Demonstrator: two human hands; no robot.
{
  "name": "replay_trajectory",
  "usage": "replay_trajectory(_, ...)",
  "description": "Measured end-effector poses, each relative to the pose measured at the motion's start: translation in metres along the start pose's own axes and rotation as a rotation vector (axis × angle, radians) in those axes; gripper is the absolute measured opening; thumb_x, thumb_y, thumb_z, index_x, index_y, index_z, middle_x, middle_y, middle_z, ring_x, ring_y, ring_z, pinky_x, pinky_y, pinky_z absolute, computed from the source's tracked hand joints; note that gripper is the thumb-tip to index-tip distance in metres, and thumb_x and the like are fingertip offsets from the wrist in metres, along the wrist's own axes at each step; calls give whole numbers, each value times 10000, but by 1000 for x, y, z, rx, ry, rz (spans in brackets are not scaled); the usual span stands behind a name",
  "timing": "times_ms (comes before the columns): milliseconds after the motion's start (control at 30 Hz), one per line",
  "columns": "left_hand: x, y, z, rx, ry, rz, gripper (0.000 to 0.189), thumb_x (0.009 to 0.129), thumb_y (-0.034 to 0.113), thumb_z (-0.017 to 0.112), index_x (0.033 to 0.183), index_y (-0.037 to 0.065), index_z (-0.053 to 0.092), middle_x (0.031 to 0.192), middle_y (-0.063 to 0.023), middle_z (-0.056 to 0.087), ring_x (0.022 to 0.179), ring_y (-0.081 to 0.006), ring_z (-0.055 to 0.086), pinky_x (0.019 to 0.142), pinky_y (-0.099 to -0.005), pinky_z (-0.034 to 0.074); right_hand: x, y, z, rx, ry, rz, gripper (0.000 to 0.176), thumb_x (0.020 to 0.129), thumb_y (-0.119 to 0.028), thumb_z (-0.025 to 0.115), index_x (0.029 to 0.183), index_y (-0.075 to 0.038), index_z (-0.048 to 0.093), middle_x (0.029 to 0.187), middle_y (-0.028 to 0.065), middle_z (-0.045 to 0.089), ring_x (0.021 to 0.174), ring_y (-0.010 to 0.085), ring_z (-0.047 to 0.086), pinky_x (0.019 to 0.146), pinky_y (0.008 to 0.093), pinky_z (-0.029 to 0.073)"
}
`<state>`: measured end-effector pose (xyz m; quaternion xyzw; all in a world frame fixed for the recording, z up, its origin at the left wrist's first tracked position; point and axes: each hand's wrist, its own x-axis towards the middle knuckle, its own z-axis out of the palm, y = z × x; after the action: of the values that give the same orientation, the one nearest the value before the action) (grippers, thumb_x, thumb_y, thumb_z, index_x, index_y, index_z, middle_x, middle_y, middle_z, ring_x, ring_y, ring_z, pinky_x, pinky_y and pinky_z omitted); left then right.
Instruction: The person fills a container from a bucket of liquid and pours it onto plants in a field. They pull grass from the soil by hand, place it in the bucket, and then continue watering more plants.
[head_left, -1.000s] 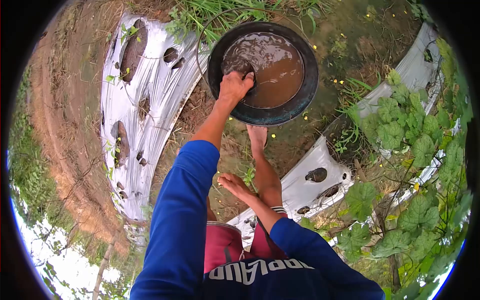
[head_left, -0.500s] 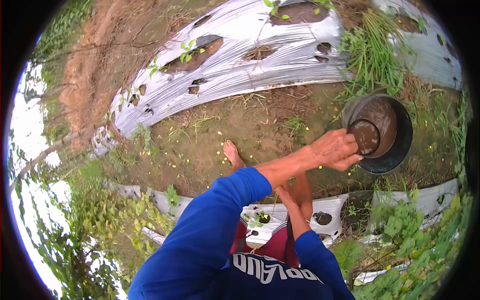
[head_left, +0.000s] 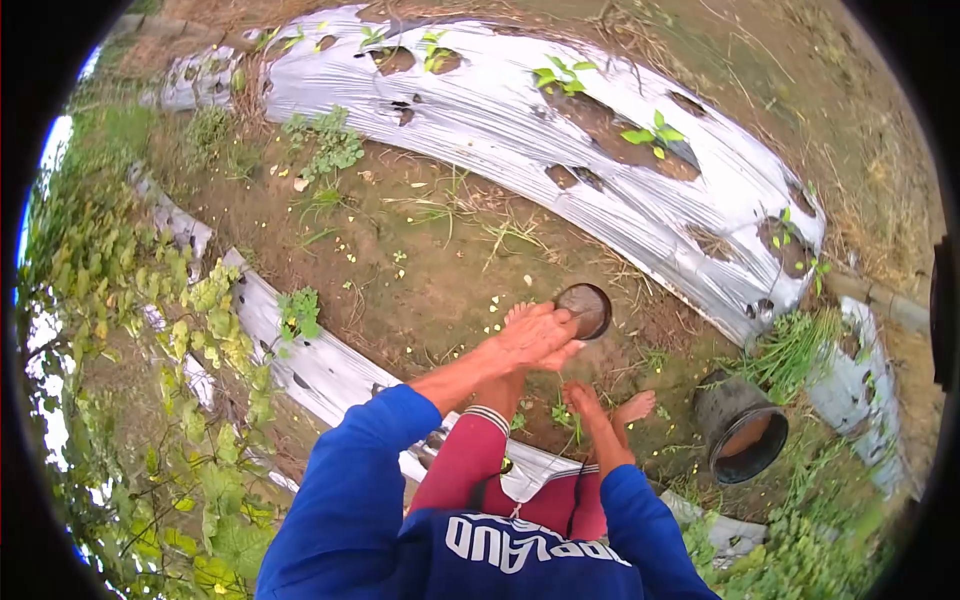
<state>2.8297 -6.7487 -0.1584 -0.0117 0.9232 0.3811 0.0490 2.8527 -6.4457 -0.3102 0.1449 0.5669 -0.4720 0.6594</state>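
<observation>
My left hand point(head_left: 540, 335) grips a small dark round cup point(head_left: 584, 311) of brownish, muddy water, above the soil path near my foot. Its fingers are closed at the cup's near side, and the cup's mouth faces up toward me. My right hand point(head_left: 578, 396) hangs low beside my leg, close to the ground; its fingers are too small and partly hidden to read. To the right, a black bucket point(head_left: 718, 402) with brown water inside stands on the path, apart from both hands.
Beyond the path curves a raised bed under silvery plastic mulch point(head_left: 480, 120), with holes and young green seedlings point(head_left: 655, 134). Another mulch strip point(head_left: 310, 370) runs behind my legs. Leafy vines point(head_left: 200, 400) crowd the left, and a grass clump point(head_left: 795, 345) grows near the bucket.
My left hand has carried the cup of muddy water out of the bucket and leftward over the path. The view has turned and shifted left, with the bucket now lower right.
</observation>
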Motion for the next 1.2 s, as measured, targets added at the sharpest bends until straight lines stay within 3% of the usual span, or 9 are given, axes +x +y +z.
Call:
replay_trajectory(133, -34, -80, -90, 131, 104, -193, 221, 819, 269, 664, 830, 48, 664, 816, -139, 614, 740, -353, 615, 724, -436, 508, 75, -108, 70, -141, -131, -58, 540, 853, -508, 631, 1193, -93, 569, 1005, -8, 604, 842, 118, 575, 700, 278, 463)
replay_trajectory(500, -55, -227, -243, 161, 444, -394, 253, 786, 248, 689, 721, 18, 607, 731, -152, 583, 699, -370, 606, 626, -455, 496, 187, -370, 289, -256, -205, -73, 469, 942, -470, 496, 1255, -120, 485, 1051, 30, 519, 886, 165, 556, 754, 314, 466)
replay_trajectory(600, -47, -265, -255, 128, 497, -372, 247, 781, 244, 689, 721, 17, 612, 743, -151, 591, 701, -366, 607, 619, -457, 496, 221, -395, 327, -134, -167, -42, 488, 952, -505, 453, 1265, -132, 476, 1097, 42, 496, 928, 175, 538, 795, 344, 464)
replay_trajectory(667, -38, -298, -263, 49, 331, -508, 262, 817, 273, 635, 819, 11, 651, 844, -164, 628, 804, -353, 619, 753, -450, 499, 254, -411, 348, -14, -327, 79, 506, 948, -536, 442, 1269, -145, 474, 1135, 53, 507, 921, 189, 542, 807, 368, 466)
replay_trajectory(733, -28, -324, -264, 18, 348, -479, 221, 799, 236, 655, 786, 15, 644, 807, -160, 618, 764, -365, 616, 701, -461, 501, 286, -409, 358, 5, -286, 48, 554, 965, -537, 400, 1316, -115, 471, 1210, 107, 533, 955, 230, 565, 802, 423, 480)
replay_trajectory(800, -15, -354, -274, 26, 383, -457, 186, 782, 199, 675, 753, 18, 636, 770, -155, 608, 724, -376, 612, 649, -472, 502, 301, -426, 370, 36, -239, 81, 520, 979, -505, 384, 1306, -109, 473, 1192, 106, 536, 945, 231, 569, 797, 416, 484)
replay_trajectory(1000, 27, -424, -290, -26, 194, -568, 246, 814, 260, 627, 819, 14, 642, 875, -197, 645, 804, -383, 624, 750, -468, 505, 347, -467, 396, 184, -80, 159, 431, 1006, -437, 331, 1231, -101, 483, 1097, 87, 532, 864, 217, 564, 750, 368, 486)
replay_trajectory(1067, 46, -444, -300, -50, 166, -567, 247, 784, 257, 633, 809, 12, 651, 854, -210, 655, 790, -379, 636, 751, -461, 511, 373, -465, 390, 113, -146, 170, 440, 996, -454, 319, 1282, -152, 462, 1224, 58, 537, 991, 199, 565, 819, 394, 485)
replay_trajectory(1200, 78, -477, -311, -48, 118, -583, 313, 795, 285, 613, 702, -11, 653, 705, -227, 641, 770, -404, 641, 724, -478, 509, 403, -475, 395, 164, -133, 239, 522, 992, -522, 274, 1238, -123, 502, 1159, 78, 575, 962, 210, 576, 806, 384, 488)
